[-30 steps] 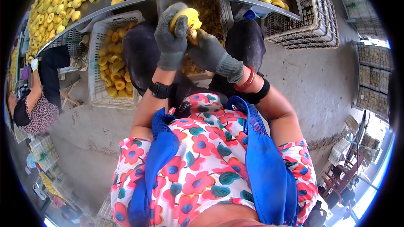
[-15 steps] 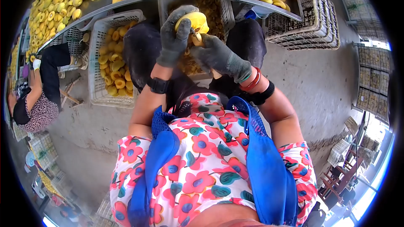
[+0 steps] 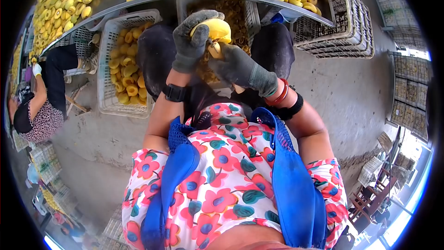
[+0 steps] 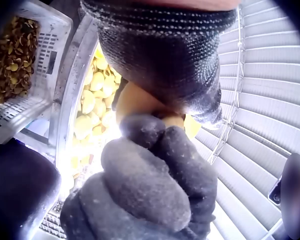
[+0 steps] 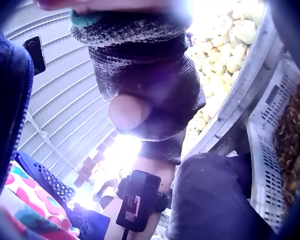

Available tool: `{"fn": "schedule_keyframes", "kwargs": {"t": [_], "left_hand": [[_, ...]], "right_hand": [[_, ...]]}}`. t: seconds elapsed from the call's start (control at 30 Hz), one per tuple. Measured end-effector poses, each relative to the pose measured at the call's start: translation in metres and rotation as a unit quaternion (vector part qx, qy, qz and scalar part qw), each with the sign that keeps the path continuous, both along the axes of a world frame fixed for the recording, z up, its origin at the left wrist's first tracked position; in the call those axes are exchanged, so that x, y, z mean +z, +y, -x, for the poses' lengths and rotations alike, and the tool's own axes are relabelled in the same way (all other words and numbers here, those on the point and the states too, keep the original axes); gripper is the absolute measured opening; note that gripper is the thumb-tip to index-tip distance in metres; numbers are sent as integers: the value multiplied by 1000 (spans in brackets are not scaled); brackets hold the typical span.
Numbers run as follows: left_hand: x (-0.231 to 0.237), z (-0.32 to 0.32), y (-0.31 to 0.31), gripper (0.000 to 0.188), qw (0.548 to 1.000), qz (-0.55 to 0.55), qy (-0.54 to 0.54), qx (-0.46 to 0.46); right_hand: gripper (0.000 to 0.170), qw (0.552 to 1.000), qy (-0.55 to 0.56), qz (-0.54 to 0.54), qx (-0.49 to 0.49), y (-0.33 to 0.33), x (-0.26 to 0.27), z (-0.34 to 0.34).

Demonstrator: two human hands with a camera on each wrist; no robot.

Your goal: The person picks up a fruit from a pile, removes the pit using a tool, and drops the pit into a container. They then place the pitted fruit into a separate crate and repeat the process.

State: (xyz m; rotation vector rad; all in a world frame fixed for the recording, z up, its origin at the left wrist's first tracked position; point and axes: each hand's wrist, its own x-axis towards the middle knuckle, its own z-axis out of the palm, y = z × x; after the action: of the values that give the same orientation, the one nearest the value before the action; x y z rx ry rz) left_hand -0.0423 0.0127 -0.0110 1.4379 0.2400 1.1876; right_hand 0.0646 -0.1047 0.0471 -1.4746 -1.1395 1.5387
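My gloved left hand [image 3: 190,41] grips a yellow peach [image 3: 218,30], fingers curled over its far side and thumb at the near side. Close against the fruit's lower side is my gloved right hand [image 3: 236,67], curled round a tool with a tan rounded handle end [image 5: 126,112]; its working part is hidden. A small brownish piece [image 3: 214,50] shows between the peach and the right thumb. From the left wrist, both grey gloves crowd together and cover most of the peach [image 4: 135,102].
A metal-edged table [image 3: 138,4] bearing many peaches runs ahead. Below it, a white crate [image 3: 102,74] holds peach halves, and another crate [image 5: 262,145] with brown scraps stands between the knees. Stacked crates [image 3: 351,23] are at right. Another person [image 3: 41,115] works at far left.
Both hands have come slightly lower, toward my body. The peach has turned in the left hand, now showing a smoother yellow side. The right hand stays close against it.
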Motion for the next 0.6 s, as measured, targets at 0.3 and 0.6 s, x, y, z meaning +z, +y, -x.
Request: {"fn": "schedule_keyframes", "kwargs": {"t": [0.3,0.6], "left_hand": [[19,6,4,37,999,2,43,-21],[28,34,22,58,954,130,135,235]], "right_hand": [[17,986,163,15,16,0,-13,1],[13,988,113,55,-85,24,-25,-13]]}}
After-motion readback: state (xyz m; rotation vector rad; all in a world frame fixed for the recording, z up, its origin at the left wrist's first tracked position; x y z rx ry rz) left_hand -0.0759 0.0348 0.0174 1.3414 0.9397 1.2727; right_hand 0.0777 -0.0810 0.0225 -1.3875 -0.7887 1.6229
